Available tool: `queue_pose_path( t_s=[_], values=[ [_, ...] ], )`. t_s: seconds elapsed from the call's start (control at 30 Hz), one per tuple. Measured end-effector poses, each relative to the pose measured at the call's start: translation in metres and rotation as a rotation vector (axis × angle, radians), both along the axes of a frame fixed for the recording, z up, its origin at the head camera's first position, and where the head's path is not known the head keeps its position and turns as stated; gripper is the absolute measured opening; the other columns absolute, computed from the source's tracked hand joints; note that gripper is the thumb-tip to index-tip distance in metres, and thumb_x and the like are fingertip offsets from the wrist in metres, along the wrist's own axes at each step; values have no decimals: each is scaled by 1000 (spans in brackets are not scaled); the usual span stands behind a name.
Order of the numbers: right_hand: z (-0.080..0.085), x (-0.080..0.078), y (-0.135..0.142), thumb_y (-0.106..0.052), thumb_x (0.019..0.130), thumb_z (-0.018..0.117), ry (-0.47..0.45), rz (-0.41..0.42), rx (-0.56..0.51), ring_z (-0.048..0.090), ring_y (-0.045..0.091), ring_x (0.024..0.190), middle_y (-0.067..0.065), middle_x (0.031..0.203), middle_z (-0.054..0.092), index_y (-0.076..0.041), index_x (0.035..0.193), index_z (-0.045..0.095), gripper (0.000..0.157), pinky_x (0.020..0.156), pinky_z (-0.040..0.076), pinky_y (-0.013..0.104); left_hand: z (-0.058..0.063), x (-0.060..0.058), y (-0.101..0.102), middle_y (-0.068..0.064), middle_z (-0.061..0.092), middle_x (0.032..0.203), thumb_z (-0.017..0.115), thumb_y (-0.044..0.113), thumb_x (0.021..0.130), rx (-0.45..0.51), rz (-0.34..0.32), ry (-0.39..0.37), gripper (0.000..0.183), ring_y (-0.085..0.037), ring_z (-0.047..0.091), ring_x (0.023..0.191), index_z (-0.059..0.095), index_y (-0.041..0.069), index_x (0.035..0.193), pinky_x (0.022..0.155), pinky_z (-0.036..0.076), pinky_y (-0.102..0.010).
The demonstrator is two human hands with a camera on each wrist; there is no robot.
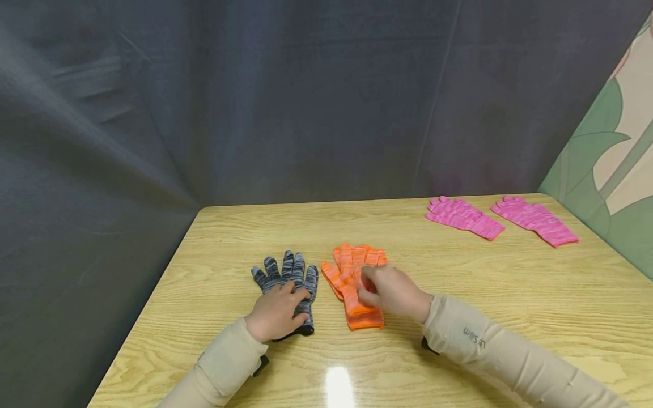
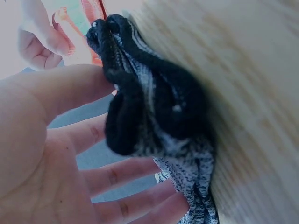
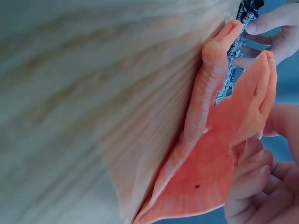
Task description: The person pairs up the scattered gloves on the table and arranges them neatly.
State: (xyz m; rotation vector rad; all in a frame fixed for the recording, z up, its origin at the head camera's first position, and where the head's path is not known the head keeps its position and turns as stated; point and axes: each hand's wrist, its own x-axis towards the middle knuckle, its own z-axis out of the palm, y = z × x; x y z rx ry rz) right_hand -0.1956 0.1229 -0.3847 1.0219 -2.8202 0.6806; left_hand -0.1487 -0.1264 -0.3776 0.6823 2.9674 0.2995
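Black-and-grey knit gloves (image 1: 304,306) lie stacked on the table, fingers pointing away, their black cuffs (image 2: 124,123) toward the person. Over them rests my left hand (image 1: 278,310), its fingers spread and fairly straight; in the left wrist view the thumb touches the cuff edge. Just to the right is a pair of orange knit gloves, one over the other. My right hand (image 1: 393,292) pinches the upper orange glove (image 3: 252,95) along its side, and its cuff end stands raised. The lower orange glove (image 3: 196,109) lies flat on the wood beneath it.
Two pink knit gloves lie apart at the far right: one pink glove (image 1: 465,217) nearer the middle, another pink glove (image 1: 537,219) by the right edge. A dark cloth (image 1: 316,102) hangs behind the wooden table (image 1: 229,226) and along its left side.
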Motion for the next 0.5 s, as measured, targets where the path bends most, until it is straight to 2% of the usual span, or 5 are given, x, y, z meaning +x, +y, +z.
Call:
queue_pose_path(
  t_s=[0.5],
  values=[
    [-4,3,1,-15,85,59,-26,27,27,27,-2,43,-10,52,36,-16,65,45,25,43,23,15,-2,-2,0,-12,56,101,66,27,86,5,12,-10,35,-30,56,84,59,13,118,67,48,-47]
  ],
)
